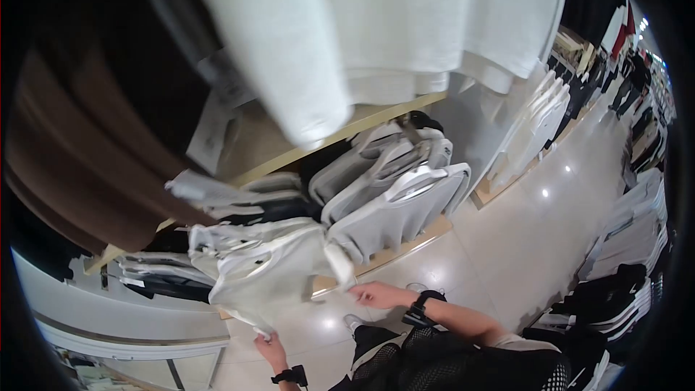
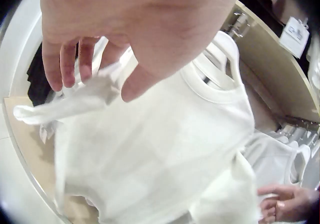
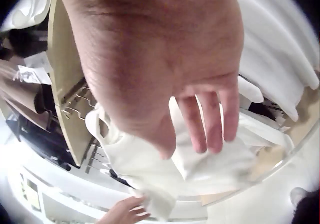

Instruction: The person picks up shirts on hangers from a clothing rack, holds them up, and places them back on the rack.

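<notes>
A white long-sleeved shirt (image 1: 279, 275) hangs on a hanger, its round neckline showing in the left wrist view. My left hand (image 1: 271, 351) pinches one sleeve (image 2: 85, 101) between thumb and fingers, drawing it out to the side. Opposite it, my right hand (image 1: 380, 295) holds the other sleeve (image 3: 187, 156) between thumb and fingertips. The shirt's front (image 2: 150, 144) spreads between the two hands. Behind the right thumb, the exact pinch on the cloth is partly hidden.
Grey shirts (image 1: 394, 210) hang to the right of the white one, below a wooden shelf (image 1: 282, 156). Large white garments (image 1: 405, 22) and brown ones (image 1: 94, 152) hang above. More clothes racks (image 1: 615, 246) line the right side, across a tiled floor (image 1: 521, 195).
</notes>
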The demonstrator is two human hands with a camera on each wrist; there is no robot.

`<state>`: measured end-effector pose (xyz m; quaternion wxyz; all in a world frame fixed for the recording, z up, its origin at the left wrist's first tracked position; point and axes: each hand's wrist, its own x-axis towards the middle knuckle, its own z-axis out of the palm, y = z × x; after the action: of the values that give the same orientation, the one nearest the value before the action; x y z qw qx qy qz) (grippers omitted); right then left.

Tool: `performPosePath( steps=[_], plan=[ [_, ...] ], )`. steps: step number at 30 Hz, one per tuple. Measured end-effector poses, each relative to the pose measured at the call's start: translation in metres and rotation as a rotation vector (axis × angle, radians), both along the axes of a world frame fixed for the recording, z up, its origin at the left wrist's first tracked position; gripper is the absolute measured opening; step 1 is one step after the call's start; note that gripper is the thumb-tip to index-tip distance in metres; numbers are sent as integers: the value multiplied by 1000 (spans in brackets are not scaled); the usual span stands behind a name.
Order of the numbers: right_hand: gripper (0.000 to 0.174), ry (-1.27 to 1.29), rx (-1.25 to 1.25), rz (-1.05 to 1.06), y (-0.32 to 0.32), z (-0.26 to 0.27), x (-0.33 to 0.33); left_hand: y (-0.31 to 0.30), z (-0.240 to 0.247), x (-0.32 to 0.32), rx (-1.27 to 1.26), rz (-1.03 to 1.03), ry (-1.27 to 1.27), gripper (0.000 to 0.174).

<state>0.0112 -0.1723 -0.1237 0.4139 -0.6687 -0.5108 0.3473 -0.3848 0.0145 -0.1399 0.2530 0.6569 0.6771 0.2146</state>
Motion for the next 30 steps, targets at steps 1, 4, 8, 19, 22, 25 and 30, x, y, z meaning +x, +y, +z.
performPosePath(
  steps=[1,4,8,19,22,25,30],
  plan=[
    [33,133,-49,209,-1,34,9,-11,4,20,15,-7,11,30],
    [33,249,-78,376,-11,59,69,-47,31,103,61,-206,12,34],
    [31,125,39,-4,-50,58,166,-76,98,218,23,-338,-266,41],
    [47,-697,225,-346,-132,121,359,-54,141,386,496,-768,-91,76],
    [47,-464,201,-298,-132,104,362,-43,128,399,547,-820,-6,68],
    [42,-403,194,-269,-134,98,356,-53,126,395,526,-732,58,53],
    [43,-317,142,-253,-135,99,354,-51,142,387,392,-701,94,42]
  ],
)
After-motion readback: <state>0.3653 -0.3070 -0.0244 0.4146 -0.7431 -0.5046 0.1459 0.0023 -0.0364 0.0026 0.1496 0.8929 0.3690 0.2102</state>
